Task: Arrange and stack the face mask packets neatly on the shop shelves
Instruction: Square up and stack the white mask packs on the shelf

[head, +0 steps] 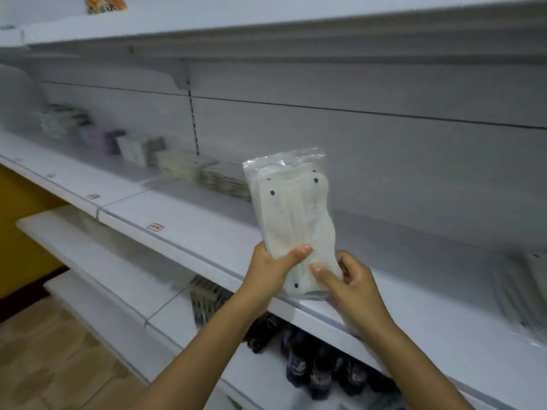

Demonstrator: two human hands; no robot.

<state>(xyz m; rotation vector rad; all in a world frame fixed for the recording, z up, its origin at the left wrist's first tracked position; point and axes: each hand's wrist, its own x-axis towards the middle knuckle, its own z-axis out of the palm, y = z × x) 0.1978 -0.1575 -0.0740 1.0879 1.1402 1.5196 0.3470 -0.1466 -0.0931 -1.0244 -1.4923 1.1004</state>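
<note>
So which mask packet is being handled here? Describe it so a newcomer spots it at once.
Find the long white middle shelf. At its front edge, both hands, left hand and right hand, hold a clear packet of white masks upright. The other packets lie in flat stacks.

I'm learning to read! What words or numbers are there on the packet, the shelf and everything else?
No text here can be read.
Packet, held in the left hand and right hand: clear wrap, only black dots, no words.
Red tags on the shelf edge: too small and blurred.
Stacked packets behind: blurred.
Bottles below: labels blurred.
Orange pack up top: print blurred.
</note>
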